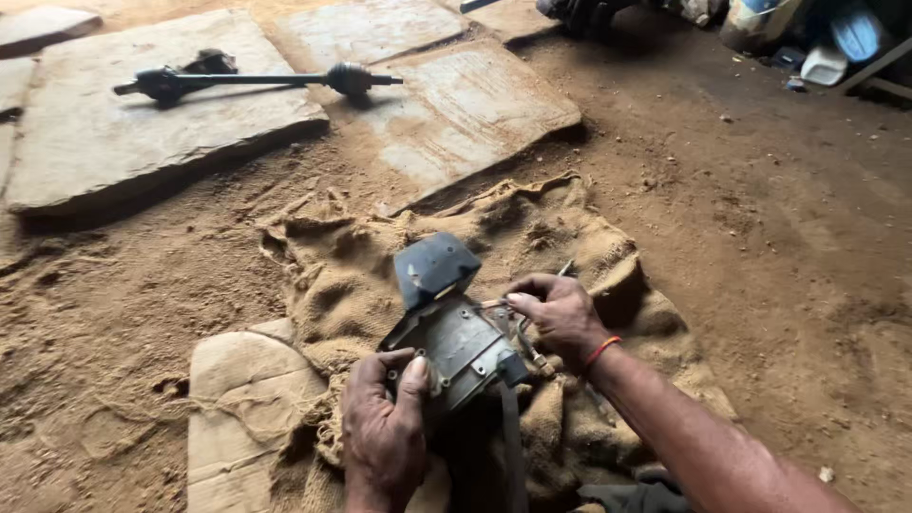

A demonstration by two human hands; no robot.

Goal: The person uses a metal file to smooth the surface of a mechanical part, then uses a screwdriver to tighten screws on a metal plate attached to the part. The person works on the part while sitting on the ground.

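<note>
A grey metal machine part [456, 328] with a dark blue-black cap on top stands tilted over a burlap sack [532, 223] on the dirt floor. My left hand [383, 427] grips the part's lower left side, thumb pressed against its body. My right hand [559, 309] is at the part's right side, fingers closed around a thin metal tool whose tip shows just past my knuckles. A red thread band circles my right wrist. A dark strap hangs down from the part's underside.
A drive shaft [256, 81] with rubber boots lies on flat stone slabs [85, 142] at the upper left. A cardboard piece [237, 408] lies under the sack at the lower left. Plastic containers [825, 65] and clutter sit at the top right.
</note>
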